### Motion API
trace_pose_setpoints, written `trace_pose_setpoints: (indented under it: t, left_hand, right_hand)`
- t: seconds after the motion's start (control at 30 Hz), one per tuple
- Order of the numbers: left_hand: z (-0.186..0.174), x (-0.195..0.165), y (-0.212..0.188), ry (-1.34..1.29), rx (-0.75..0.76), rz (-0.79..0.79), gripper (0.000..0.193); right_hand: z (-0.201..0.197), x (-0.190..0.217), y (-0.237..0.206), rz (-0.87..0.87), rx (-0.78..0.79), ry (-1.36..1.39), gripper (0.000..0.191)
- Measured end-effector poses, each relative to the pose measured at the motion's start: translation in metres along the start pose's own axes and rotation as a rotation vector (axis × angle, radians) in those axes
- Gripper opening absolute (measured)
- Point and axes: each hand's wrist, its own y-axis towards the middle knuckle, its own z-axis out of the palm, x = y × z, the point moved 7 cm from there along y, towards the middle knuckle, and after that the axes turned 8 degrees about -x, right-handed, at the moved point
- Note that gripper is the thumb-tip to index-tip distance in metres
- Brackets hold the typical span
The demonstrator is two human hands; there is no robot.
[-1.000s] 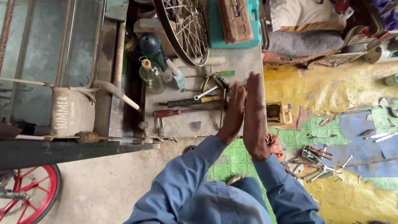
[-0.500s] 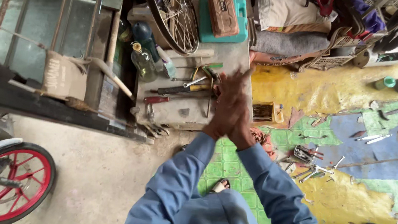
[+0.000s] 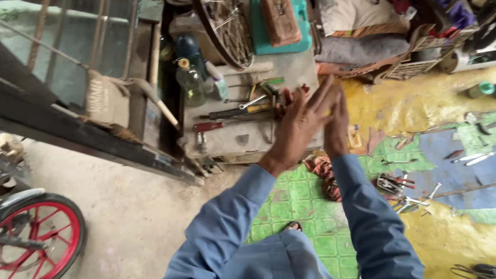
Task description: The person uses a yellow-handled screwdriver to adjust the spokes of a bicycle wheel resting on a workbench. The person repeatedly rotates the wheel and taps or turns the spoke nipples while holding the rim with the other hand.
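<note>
Above the low surface (image 3: 273, 142), both hands are pressed palm to palm, empty, fingers pointing away from the person. Just beyond the left hand (image 3: 296, 130) lie the tools (image 3: 235, 116), their long axes running mostly left to right; the right hand (image 3: 336, 128) is farther from them. Right of them spreads a yellow and green floor (image 3: 451, 126), with a spoked wheel (image 3: 217, 6) leaning behind.

The person's left hand (image 3: 296, 130) and right hand (image 3: 336, 122) press together above a flat grey tool tray (image 3: 242, 139). A spoked bicycle wheel (image 3: 220, 10) leans behind the tray. A red-rimmed motorbike wheel (image 3: 28, 235) stands far left
</note>
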Motion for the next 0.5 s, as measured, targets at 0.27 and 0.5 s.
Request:
trace_pose_setpoints:
  t: [0.27,0.5]
  left_hand:
    - [0.009,-0.063,0.001,1.414,-0.277,0.746,0.058]
    - [0.030,-0.122,-0.020,1.341,-0.438,0.759,0.058]
  right_hand:
    - [0.056,0.061,-0.098,0.270,0.411,0.763,0.076]
    - [0.055,0.166,-0.108,-0.293,0.345,0.413,0.083]
